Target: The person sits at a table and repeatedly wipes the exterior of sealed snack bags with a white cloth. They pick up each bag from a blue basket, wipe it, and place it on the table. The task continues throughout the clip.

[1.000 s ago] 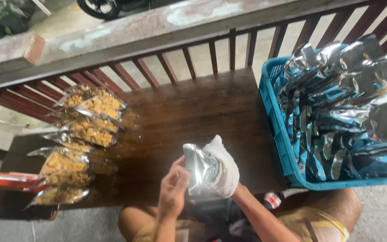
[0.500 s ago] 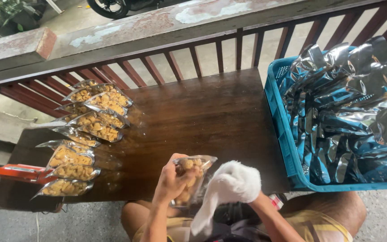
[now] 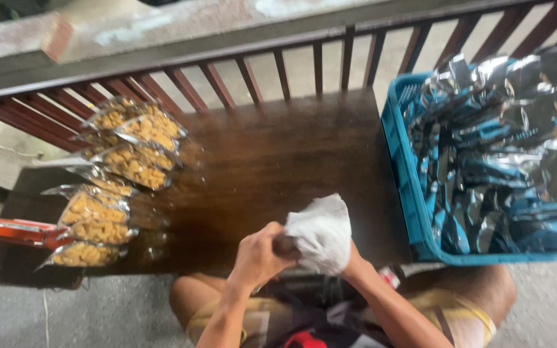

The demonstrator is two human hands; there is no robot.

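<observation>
My left hand (image 3: 257,256) is curled at the near edge of the dark wooden table (image 3: 272,161), its fingers closed around a small dark object (image 3: 284,245) that is mostly hidden. My right hand is wrapped in a white cloth (image 3: 320,233) and presses against the left hand; only its wrist (image 3: 356,267) shows. The clear snack bag held a moment ago cannot be made out between the hands. Both hands sit above my lap, left of the blue crate.
A blue plastic crate (image 3: 400,169) full of silver and blue foil pouches (image 3: 504,148) stands at the right. Several clear bags of yellow-brown snacks (image 3: 120,167) lie along the table's left side. An orange tool (image 3: 17,232) lies at the far left. A red-brown railing (image 3: 240,74) runs behind.
One second ago the hands held a silvery pouch, then a clear snack bag with the cloth hanging loose. Now the hands are pressed together, the cloth bunched over the right hand, the bag out of sight.
</observation>
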